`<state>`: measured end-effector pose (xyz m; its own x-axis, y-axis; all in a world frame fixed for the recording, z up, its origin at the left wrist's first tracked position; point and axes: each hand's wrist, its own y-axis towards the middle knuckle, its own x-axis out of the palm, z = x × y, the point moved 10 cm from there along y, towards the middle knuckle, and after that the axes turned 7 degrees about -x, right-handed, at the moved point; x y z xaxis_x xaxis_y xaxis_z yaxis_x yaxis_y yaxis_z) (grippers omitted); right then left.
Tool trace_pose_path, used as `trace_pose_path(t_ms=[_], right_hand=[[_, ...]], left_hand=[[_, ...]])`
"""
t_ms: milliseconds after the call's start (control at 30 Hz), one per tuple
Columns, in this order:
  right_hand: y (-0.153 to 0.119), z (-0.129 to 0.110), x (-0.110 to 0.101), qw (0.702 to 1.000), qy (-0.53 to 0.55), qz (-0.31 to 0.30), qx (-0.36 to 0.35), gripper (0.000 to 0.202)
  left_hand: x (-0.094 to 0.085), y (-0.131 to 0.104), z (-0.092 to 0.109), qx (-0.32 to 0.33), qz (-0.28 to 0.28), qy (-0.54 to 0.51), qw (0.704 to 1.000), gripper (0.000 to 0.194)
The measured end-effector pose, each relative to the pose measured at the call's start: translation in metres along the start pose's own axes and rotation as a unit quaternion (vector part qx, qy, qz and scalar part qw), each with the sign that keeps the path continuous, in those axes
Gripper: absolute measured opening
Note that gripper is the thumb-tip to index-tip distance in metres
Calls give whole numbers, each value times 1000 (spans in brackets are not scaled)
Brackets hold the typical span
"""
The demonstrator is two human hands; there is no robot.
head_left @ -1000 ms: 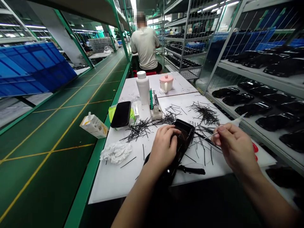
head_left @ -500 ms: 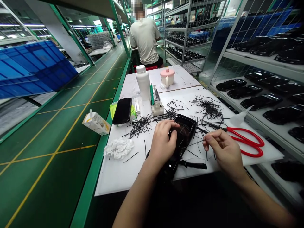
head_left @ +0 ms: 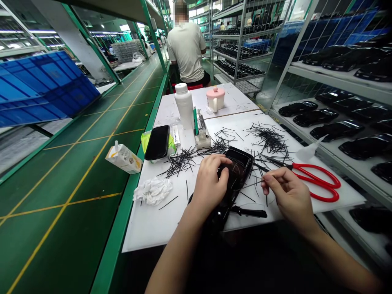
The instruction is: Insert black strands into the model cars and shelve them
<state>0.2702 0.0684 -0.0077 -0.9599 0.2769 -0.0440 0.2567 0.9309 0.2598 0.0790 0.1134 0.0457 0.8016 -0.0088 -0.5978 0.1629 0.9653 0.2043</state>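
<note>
Left hand [head_left: 211,179], thumb and fingers apart, lies over a glossy black shell [head_left: 240,163] at the bench's [head_left: 147,228] near edge; right hand [head_left: 289,194] pinches a thin rod [head_left: 252,185] between fingertips.

A long green belt [head_left: 45,175], ruled with yellow lines, runs down the left side into the depth of the hall. A dark shelf [head_left: 101,8] spans above it, a green post [head_left: 155,41] rises alongside, and a pale pillar [head_left: 58,28] leans at the left. Beside the belt stands a white table [head_left: 147,228]; a red stool [head_left: 194,87] sits beyond. Metal racks [head_left: 324,79] line the right. Strip lights [head_left: 18,32] glow far off
</note>
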Motion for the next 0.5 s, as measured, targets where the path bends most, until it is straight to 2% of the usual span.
trace_pose_path(t_ms=[167, 267, 400, 500], right_hand=[[-2, 0, 3, 1000, -5, -6, -11, 19], [3, -13, 4, 998, -22, -28, -50, 18], [23, -62, 4, 983, -26, -54, -176, 13], [47, -109, 15, 953, -35, -59, -296, 10]], left_hand=[[0, 0, 0, 0, -3, -3, 1000, 22], [-1, 0, -1, -3, -1, -8, 1000, 22], [-7, -2, -1, -3, 11, -6, 1000, 22], [-13, -10, 1, 8, 9, -7, 1000, 24]])
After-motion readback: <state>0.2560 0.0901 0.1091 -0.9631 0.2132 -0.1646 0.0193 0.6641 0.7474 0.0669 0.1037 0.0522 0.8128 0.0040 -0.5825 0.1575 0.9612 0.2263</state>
